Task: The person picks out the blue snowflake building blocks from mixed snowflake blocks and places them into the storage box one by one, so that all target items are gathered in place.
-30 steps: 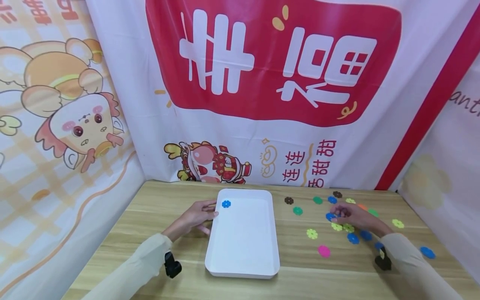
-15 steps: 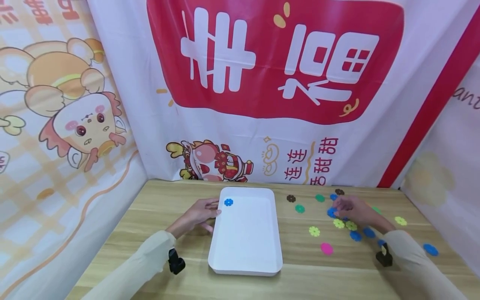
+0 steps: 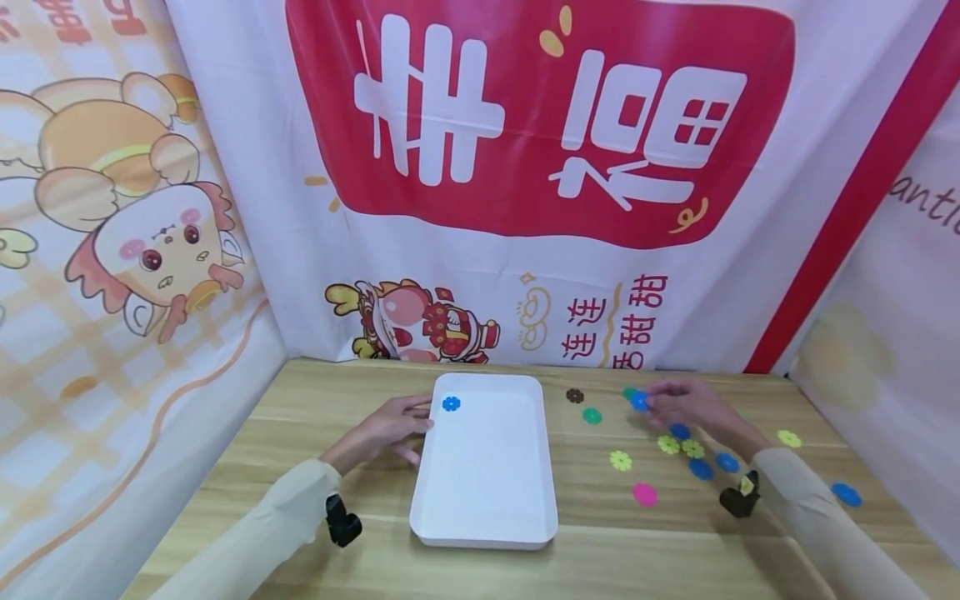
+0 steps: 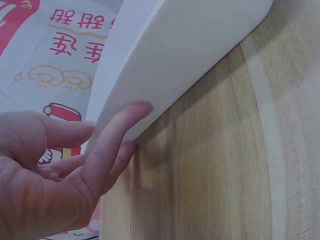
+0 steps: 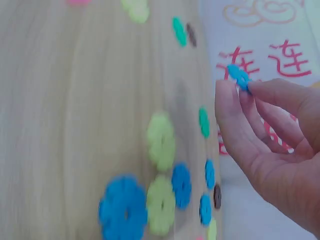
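Observation:
My right hand pinches a blue flower-shaped plastic disc between thumb and fingertips, raised above the table in the right wrist view. In the head view this disc partly covers a green disc lying behind it. At the white tray's left side, my left hand touches the outer wall with loosely extended fingers. The left wrist view has its fingertips against that wall, the thumb near the rim. Inside the tray, one blue disc lies by the far left corner.
Several flower-shaped discs lie scattered on the wooden table right of the tray: yellow-green, pink, brown, green and blue. Printed cloth hangs behind and at both sides.
My right hand has taken a blue disc from the scattered ones, lifted it and moved left toward the tray. The left hand stays at the tray's wall.

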{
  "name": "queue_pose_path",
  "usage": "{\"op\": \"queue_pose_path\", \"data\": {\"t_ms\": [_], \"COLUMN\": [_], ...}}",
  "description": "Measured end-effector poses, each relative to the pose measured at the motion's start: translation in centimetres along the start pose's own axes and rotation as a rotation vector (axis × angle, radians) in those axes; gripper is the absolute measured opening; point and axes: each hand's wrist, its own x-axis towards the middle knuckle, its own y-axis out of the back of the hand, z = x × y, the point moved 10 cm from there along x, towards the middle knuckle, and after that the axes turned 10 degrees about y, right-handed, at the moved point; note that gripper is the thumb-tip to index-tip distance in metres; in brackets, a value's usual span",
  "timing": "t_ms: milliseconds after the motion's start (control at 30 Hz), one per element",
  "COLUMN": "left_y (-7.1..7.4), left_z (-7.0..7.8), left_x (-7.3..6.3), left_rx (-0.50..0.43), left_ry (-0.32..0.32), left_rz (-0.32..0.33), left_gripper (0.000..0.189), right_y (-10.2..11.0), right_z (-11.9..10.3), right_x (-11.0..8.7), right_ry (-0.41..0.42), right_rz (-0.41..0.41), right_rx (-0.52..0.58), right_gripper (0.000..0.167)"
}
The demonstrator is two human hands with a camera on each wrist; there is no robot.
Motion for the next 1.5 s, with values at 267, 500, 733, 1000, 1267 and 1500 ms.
{"op": "queue_pose_path", "data": {"t_ms": [267,500,733,1000,1267,1500], "left_y": [-0.4,-0.9,-0.8,-0.7,-0.7,-0.5], "left_z": [0.3,0.6,0.5,0.4,0.7,0.4], "left_x": [0.2,0.3,0.2,0.1,0.0,0.2], "left_rx": [-0.018,-0.036,-0.037,-0.009,-0.011,-0.024], "left_ry": [-0.019,-0.041,-0.039,-0.035,-0.053,0.003], "left_rz": [0.025,0.017,0.025,0.041,0.054,0.055], "left_gripper": [0.062,0.062,0.062,0.062,0.062,0.063], "right_y": [-3.3,-7.5,-10.8,-16.3,-20.3,-23.3], "right_z": [-2.1,-3.8,-7.0,-8.5,-9.1,-9.0], "right_x": [1.3,3.0,5.2,8.5,11.0,12.4], "right_ry": [0.045,-0.009,0.044,-0.007,-0.101,-0.16], "right_rz": [-0.061,-0.054,-0.071,-0.093,-0.058,-0.121], "right_rx": [0.277,0.41,0.394,0.415,0.33,0.156], "right_gripper": [0.038,0.026,0.031,0.03,0.023,0.013]}}
